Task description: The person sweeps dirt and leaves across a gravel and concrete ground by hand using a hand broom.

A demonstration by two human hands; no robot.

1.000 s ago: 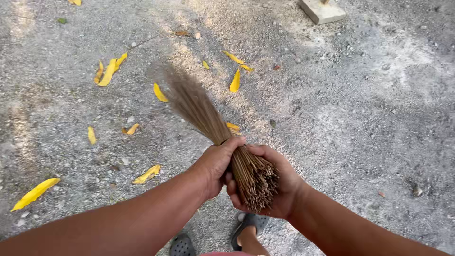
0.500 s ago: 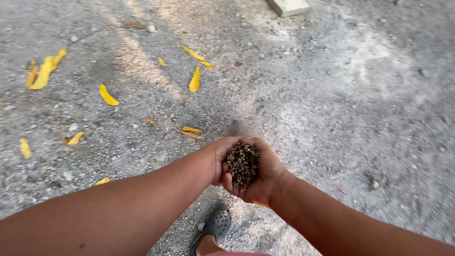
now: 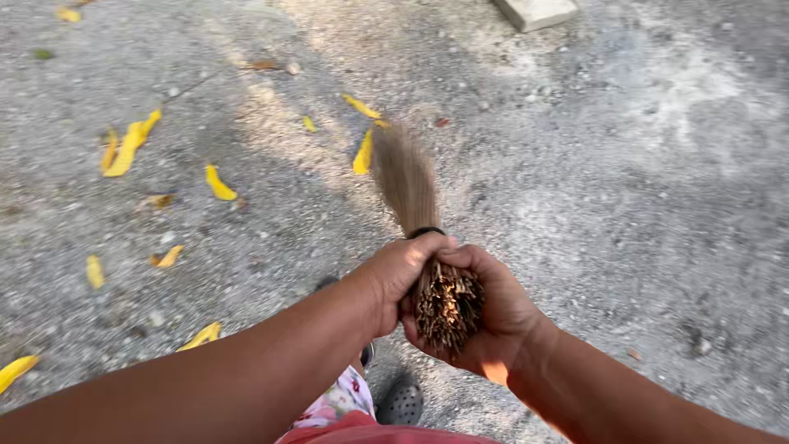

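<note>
Both hands wrapped tight around the stick broom at centre frame: left hand clamps the bundle from nine o'clock, right hand cups the cut butt ends from three o'clock. Bristles point toward twelve o'clock, blurred over the gravel ground; yellow leaves scattered at ten o'clock

The ground is formed of grey, coarse gravel set in packed dirt. It is crossed by patches of sunlight and broad shade. Yellow fallen leaves are scattered over the left and upper middle area, well apart from one another. A pale concrete block is seen at the upper edge, cut off by the frame. Small loose stones are spread throughout.
</note>
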